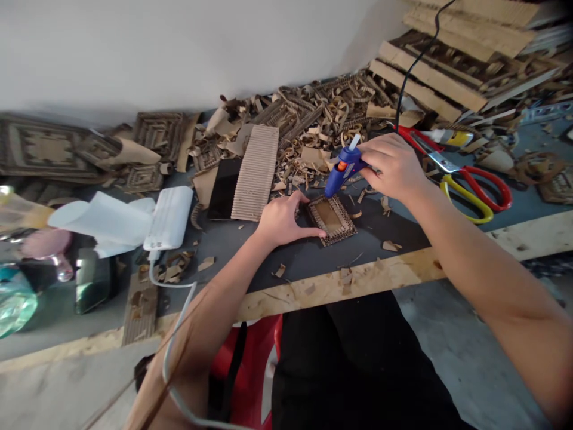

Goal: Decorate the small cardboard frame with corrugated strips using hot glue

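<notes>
My right hand [390, 167] is closed around a blue glue gun [341, 169] with an orange trigger, its nozzle tilted down toward a small rectangular cardboard frame [332, 219] on the dark tabletop. My left hand [283, 220] rests on the table beside the frame's left edge, fingertips pressing on it and thumb stretched along its near side. A black cord [416, 60] runs from the glue gun up to the back right.
Red and yellow scissors [470, 182] lie right of my right hand. Cardboard scraps and curls [313, 119] pile behind. A corrugated strip [256, 173], a white power bank [170, 218] with cable, and patterned cardboard panels [45, 149] lie left. The wooden table edge [358, 278] runs in front.
</notes>
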`<act>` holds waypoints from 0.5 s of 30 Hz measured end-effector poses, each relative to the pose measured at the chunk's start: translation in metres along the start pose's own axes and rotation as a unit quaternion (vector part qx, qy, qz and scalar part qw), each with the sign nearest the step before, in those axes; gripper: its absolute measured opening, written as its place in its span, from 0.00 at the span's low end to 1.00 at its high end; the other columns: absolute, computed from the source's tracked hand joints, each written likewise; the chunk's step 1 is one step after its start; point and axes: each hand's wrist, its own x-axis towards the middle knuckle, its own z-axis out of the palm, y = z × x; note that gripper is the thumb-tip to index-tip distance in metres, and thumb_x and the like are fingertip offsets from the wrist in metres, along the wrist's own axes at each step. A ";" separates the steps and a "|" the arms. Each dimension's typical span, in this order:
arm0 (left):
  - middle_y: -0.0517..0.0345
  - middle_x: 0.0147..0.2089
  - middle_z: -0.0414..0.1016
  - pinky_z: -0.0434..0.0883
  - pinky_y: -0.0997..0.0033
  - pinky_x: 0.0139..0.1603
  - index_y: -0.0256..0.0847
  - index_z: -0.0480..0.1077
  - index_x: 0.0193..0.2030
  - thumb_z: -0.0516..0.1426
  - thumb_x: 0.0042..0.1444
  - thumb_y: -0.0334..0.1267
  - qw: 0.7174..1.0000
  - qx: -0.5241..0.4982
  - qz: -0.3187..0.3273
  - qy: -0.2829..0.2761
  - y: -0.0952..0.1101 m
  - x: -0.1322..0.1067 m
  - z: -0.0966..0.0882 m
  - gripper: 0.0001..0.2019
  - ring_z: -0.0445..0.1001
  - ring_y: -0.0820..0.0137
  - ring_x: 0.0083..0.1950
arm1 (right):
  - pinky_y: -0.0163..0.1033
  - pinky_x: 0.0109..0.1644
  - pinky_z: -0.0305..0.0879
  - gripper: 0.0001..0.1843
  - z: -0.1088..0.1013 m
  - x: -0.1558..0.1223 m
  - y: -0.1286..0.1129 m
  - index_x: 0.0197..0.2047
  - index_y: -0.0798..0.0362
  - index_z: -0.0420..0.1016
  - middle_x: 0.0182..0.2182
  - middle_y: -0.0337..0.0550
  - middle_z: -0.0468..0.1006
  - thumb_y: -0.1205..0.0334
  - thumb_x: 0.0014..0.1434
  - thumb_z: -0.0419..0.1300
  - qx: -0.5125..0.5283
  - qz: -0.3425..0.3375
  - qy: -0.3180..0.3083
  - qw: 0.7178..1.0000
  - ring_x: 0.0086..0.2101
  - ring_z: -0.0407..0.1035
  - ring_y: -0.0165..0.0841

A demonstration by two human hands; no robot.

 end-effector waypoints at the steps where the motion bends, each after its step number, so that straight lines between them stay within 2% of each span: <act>1: 0.56 0.34 0.76 0.64 0.68 0.34 0.42 0.69 0.53 0.63 0.36 0.76 1.000 -0.005 0.001 0.000 0.000 0.000 0.000 0.46 0.77 0.60 0.38 | 0.57 0.59 0.70 0.11 -0.002 0.001 0.000 0.47 0.47 0.79 0.50 0.44 0.82 0.65 0.65 0.56 -0.004 -0.005 -0.003 1.000 0.52 0.74 0.44; 6: 0.58 0.33 0.75 0.62 0.68 0.32 0.43 0.70 0.53 0.63 0.35 0.77 1.000 -0.018 0.008 0.000 -0.001 0.001 0.000 0.46 0.77 0.62 0.36 | 0.57 0.61 0.68 0.13 -0.007 0.001 0.001 0.50 0.46 0.77 0.51 0.44 0.80 0.65 0.66 0.55 -0.005 -0.027 -0.011 1.000 0.53 0.73 0.44; 10: 0.57 0.34 0.75 0.62 0.68 0.32 0.42 0.69 0.53 0.64 0.36 0.76 1.000 -0.015 0.005 -0.002 0.000 0.001 -0.001 0.45 0.76 0.62 0.36 | 0.58 0.60 0.68 0.14 0.005 -0.001 -0.002 0.51 0.47 0.77 0.53 0.46 0.79 0.65 0.63 0.58 0.001 -0.024 0.019 1.000 0.53 0.73 0.46; 15: 0.58 0.34 0.74 0.62 0.68 0.32 0.42 0.70 0.51 0.64 0.35 0.76 1.000 -0.015 0.009 0.000 -0.001 0.002 0.000 0.45 0.76 0.63 0.35 | 0.56 0.59 0.67 0.16 0.019 -0.002 -0.017 0.54 0.44 0.75 0.52 0.43 0.80 0.64 0.64 0.57 -0.023 -0.022 0.049 0.998 0.52 0.73 0.44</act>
